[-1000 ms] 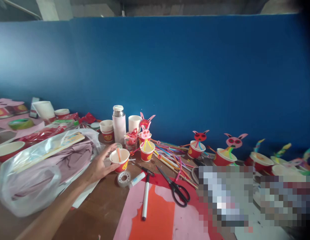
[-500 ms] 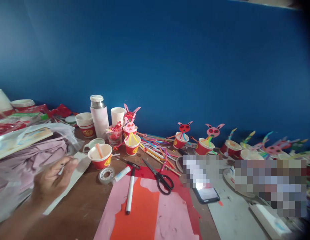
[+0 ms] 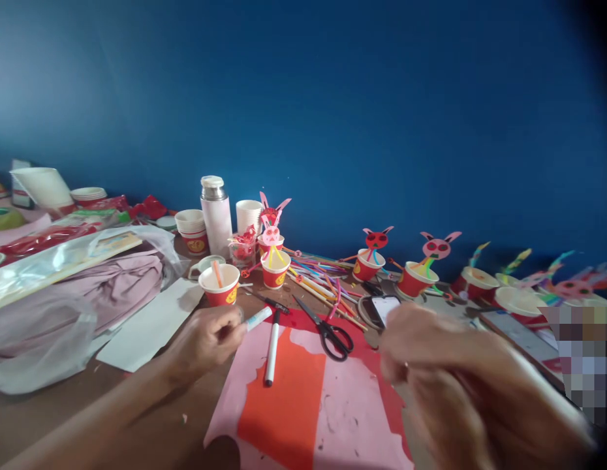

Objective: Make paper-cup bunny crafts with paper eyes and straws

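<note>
My left hand is closed, its fingers curled beside the red and white paper cup with an orange straw in it. A white glue stick pokes out at its fingertips; whether the hand grips it, I cannot tell. Blurred by motion, my right hand is closed in front of the phone and covers most of it. What its fingers hold, if anything, does not show. Between the hands, a white marker and black-handled scissors lie on pink, orange and red paper.
Colourful straws lie behind the scissors. Several cups with paper animal heads line the back by the blue wall. A flask and cup stacks stand back left. Plastic bags and mauve cloth cover the left.
The view has turned a little left. My left hand has moved right, from over the white paper to the glue stick. My right hand has come in over the phone.
</note>
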Motion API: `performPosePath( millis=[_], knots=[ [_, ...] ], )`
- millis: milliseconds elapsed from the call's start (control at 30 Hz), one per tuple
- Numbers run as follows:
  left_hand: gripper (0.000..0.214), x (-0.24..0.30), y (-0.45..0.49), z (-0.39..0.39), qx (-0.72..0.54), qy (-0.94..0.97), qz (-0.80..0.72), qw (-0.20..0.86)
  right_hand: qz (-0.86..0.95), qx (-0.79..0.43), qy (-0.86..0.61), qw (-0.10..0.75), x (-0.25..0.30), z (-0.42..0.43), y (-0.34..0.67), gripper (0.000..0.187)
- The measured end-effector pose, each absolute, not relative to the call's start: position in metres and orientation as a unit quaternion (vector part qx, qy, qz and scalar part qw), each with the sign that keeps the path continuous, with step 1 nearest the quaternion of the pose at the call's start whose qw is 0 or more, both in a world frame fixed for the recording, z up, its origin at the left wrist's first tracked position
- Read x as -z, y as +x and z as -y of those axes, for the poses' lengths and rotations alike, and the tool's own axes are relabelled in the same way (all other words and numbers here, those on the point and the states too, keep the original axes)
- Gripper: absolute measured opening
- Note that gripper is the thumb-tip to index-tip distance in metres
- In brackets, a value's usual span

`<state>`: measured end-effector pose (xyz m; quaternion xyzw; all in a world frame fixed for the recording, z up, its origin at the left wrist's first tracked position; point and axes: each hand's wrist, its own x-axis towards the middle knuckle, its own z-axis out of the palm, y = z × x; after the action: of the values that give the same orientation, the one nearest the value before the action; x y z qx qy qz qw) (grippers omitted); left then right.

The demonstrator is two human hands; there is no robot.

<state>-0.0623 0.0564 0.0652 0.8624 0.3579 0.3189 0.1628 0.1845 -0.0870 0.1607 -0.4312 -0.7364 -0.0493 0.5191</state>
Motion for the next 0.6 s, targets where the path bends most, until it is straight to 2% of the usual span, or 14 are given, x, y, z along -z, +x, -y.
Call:
performPosePath(
  millis=[67, 100, 167, 367, 500, 600],
  knots=[
    [0.011, -0.075, -0.051, -0.053, -0.256, 0.866, -0.384, 0.194, 0.727, 0.074, -0.389, 0.561, -0.164, 0.073, 0.178, 0.013],
    [0.009, -0.08, -0.046, -0.052, -0.231, 0.869, -0.393, 0.193, 0.72, 0.077, -0.379, 0.577, -0.166, 0.071, 0.175, 0.011],
    [0.023, -0.089, -0.038, -0.052, -0.194, 0.883, -0.397, 0.158, 0.702, 0.066, -0.384, 0.596, -0.169, 0.073, 0.172, 0.01],
    [0.031, -0.063, -0.028, -0.067, -0.136, 0.916, -0.373, 0.06, 0.717, 0.05, -0.356, 0.597, -0.168, 0.079, 0.189, 0.015],
    [0.037, -0.041, -0.027, -0.072, -0.17, 0.911, -0.374, 0.038, 0.712, 0.038, -0.353, 0.606, -0.166, 0.073, 0.191, 0.012],
    [0.041, -0.053, -0.028, -0.066, -0.21, 0.902, -0.374, 0.053, 0.686, 0.032, -0.4, 0.606, -0.171, 0.07, 0.186, 0.009]
  ],
)
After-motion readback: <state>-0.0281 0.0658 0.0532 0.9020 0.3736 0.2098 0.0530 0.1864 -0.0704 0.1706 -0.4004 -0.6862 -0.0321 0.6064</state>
